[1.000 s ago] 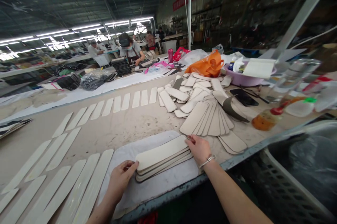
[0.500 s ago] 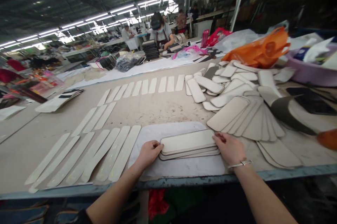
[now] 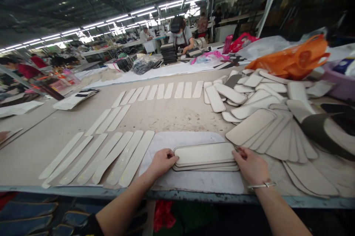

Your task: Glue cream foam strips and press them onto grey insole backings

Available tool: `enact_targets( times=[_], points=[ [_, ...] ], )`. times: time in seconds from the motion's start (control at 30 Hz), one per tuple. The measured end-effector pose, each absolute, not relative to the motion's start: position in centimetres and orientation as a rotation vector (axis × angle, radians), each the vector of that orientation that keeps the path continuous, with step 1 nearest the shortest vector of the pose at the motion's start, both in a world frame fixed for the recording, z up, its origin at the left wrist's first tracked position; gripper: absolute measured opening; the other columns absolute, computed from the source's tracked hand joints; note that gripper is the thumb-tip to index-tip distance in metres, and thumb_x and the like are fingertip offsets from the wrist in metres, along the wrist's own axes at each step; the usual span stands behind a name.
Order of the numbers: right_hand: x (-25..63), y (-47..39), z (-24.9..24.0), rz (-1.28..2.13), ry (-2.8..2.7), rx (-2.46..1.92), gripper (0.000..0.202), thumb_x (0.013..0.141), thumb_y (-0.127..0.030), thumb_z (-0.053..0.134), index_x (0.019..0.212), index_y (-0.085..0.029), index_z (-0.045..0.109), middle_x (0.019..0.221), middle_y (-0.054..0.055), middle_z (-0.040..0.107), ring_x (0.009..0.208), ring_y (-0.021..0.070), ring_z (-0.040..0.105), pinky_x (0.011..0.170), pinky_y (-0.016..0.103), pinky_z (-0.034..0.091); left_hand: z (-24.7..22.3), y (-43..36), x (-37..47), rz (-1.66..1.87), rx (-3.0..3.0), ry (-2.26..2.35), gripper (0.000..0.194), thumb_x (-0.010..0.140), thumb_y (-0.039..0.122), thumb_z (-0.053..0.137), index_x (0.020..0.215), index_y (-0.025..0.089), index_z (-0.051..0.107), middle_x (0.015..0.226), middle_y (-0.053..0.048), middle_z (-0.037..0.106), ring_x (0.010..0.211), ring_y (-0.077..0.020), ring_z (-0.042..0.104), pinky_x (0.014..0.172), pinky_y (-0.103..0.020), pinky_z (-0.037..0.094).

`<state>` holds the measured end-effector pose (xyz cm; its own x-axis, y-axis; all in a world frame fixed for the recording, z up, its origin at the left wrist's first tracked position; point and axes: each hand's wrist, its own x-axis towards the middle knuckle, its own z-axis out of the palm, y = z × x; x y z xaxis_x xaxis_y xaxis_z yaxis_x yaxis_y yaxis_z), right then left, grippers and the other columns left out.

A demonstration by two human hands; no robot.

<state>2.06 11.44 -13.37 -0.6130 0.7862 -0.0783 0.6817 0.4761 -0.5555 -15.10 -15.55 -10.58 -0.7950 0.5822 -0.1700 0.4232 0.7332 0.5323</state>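
Observation:
A small stack of cream, round-cornered panels with dark edges lies near the table's front edge; its top panel [image 3: 204,154] faces up. My left hand [image 3: 165,161] pinches that panel's left end between thumb and fingers. At the opposite end my right hand [image 3: 251,164], with a bracelet on the wrist, is closed on the right corner. Under the stack is a white sheet [image 3: 194,186]. To the right, similar beige panels [image 3: 251,129] are fanned out. Left of the sheet lie several long pale strips [image 3: 138,158] in a slanted row.
Further back runs a row of shorter pale strips [image 3: 169,90]. A heap of loose panels [image 3: 257,92] sits back right, before an orange plastic bag [image 3: 294,57] and a purple basin [image 3: 330,81]. A co-worker [image 3: 181,36] is behind a dark stack [image 3: 168,54].
The camera view has shifted left. The top panel now lies more evenly over the stack, with less of the lower ones showing. Both hands stay at its ends.

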Motion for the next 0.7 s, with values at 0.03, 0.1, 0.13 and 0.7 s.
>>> enact_targets(
  times=[0.03,0.1,0.13,0.7],
  points=[
    [2.07,11.45,-13.38,0.83,-2.536,-1.268,0.039,0.075,-0.043,0.048,0.1,-0.017,0.063,0.078,0.004,0.07,0.077,0.0213,0.063,0.066,0.031,0.044,-10.56,-15.55,-15.11,0.686,0.789,2.606,0.02,0.072,0.034,0.054,0.062,0.017,0.06,0.063,0.0,0.059,0.062,-0.0138,0.052,0.058,-0.023,0.033],
    [2.12,11.43,-13.34,0.843,-2.529,-1.257,0.038,0.076,-0.041,0.047,0.101,-0.017,0.063,0.077,0.003,0.07,0.077,0.021,0.064,0.067,0.031,0.044,-10.57,-15.58,-15.13,0.679,0.802,2.599,0.021,0.072,0.035,0.054,0.062,0.017,0.06,0.063,0.0,0.059,0.063,-0.0145,0.053,0.058,-0.024,0.033],
    [2.15,11.39,-13.28,0.852,-2.522,-1.253,0.037,0.076,-0.04,0.047,0.101,-0.018,0.062,0.077,0.003,0.07,0.076,0.0207,0.064,0.067,0.031,0.044,-10.6,-15.59,-15.16,0.675,0.806,2.595,0.022,0.072,0.036,0.053,0.062,0.017,0.059,0.063,0.0,0.059,0.063,-0.0148,0.053,0.058,-0.024,0.033],
    [2.09,11.17,-12.97,0.866,-2.521,-1.234,0.035,0.078,-0.035,0.046,0.102,-0.017,0.064,0.081,0.004,0.071,0.079,0.0194,0.064,0.071,0.029,0.045,-11.06,-15.78,-15.38,0.655,0.844,2.606,0.026,0.074,0.041,0.052,0.063,0.018,0.056,0.062,0.001,0.057,0.061,-0.0147,0.052,0.058,-0.024,0.033]
  ],
)
